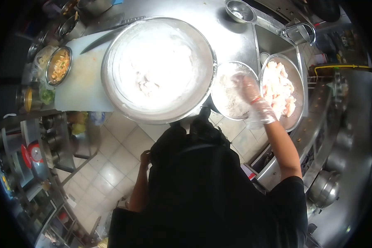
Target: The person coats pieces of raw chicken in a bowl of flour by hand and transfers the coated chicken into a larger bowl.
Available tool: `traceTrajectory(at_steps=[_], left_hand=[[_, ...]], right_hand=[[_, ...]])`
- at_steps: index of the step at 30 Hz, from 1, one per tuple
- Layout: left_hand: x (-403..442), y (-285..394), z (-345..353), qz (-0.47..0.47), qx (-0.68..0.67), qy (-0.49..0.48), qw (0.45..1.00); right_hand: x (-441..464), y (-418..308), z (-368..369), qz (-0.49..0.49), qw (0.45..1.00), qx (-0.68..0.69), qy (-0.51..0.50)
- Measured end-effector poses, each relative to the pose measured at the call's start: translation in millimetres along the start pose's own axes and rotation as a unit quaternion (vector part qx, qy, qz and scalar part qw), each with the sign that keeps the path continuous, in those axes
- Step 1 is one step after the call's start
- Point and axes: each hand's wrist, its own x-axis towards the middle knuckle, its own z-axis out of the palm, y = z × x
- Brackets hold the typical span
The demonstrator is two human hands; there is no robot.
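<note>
My right hand (251, 90), in a clear plastic glove, is over the right side of a smaller bowl (231, 101) of pale powder or batter; its fingers are blurred. Just to the right, an oval metal bowl (300, 103) holds pale raw meat pieces (278, 89). A large metal bowl (107, 78) with white powder stands to the left, with a small lump of coated pieces (146, 84) in it. My left hand (145, 158) hangs low by the black clothing at my side, mostly hidden, away from the bowls.
Left of the large bowl lie a white cutting board (80, 87) and a knife (97, 42). Beyond them is a bowl of orange food (61, 65). A small metal bowl (240, 12) stands at the back, near the sink (273, 39). Shelves (25, 144) stand at the lower left.
</note>
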Motion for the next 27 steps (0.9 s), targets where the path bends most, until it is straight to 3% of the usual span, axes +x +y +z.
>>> traceTrajectory(at_steps=[2, 3, 4, 6, 7, 8, 10, 11, 14, 17, 23, 25, 26, 27], left_hand=[[-7.2, -11.5, -3.2, -0.134, -0.274, 0.000, 0.952], [-6.2, -18.6, -5.2, -0.141, -0.240, -0.007, 0.960], [-8.1, -19.3, -4.5, -0.143, -0.237, -0.010, 0.961], [-1.6, -13.4, -7.0, -0.173, -0.203, -0.011, 0.964], [4.1, -8.5, -8.2, -0.169, -0.196, -0.016, 0.966], [9.0, -4.1, -9.3, -0.180, -0.203, -0.028, 0.962], [17.1, 7.7, -12.5, -0.191, -0.202, -0.045, 0.960], [20.5, 21.6, -13.4, -0.153, -0.225, -0.041, 0.961], [26.7, 68.8, -10.7, -0.123, -0.252, -0.036, 0.959], [26.7, 74.9, -0.7, -0.103, -0.268, -0.040, 0.957], [32.4, 65.2, 1.0, -0.156, -0.156, -0.099, 0.970], [34.2, 61.5, -6.6, -0.145, -0.168, -0.103, 0.970], [33.8, 59.9, -10.5, -0.138, -0.190, -0.104, 0.967], [34.7, 58.5, -14.3, -0.138, -0.189, -0.101, 0.967]], right_hand=[[12.9, -41.0, -67.2, 0.118, 0.980, 0.130, -0.096], [20.2, -62.3, -89.6, 0.193, 0.950, 0.198, -0.145], [25.1, -69.6, -94.3, 0.184, 0.952, 0.213, -0.119], [45.6, -84.7, -104.1, 0.033, 0.986, 0.155, -0.047], [57.9, -99.9, -112.0, -0.112, 0.991, 0.075, -0.004], [56.7, -127.1, -125.7, -0.042, 0.998, 0.052, -0.012], [68.5, -132.2, -130.8, -0.054, 0.970, 0.224, -0.071], [64.7, -124.3, -130.5, -0.046, 0.971, 0.224, -0.066], [41.7, -91.4, -118.4, -0.042, 0.992, 0.114, -0.042], [8.3, -72.1, -78.2, -0.001, 0.989, 0.056, -0.136], [-7.1, -70.6, 5.5, 0.048, 0.998, 0.033, -0.010], [0.1, -57.6, 1.7, -0.032, 0.952, -0.074, -0.294], [-2.5, -55.6, -5.6, -0.031, 0.953, -0.072, -0.292], [-5.9, -51.2, -17.0, -0.028, 0.949, -0.164, -0.268]])
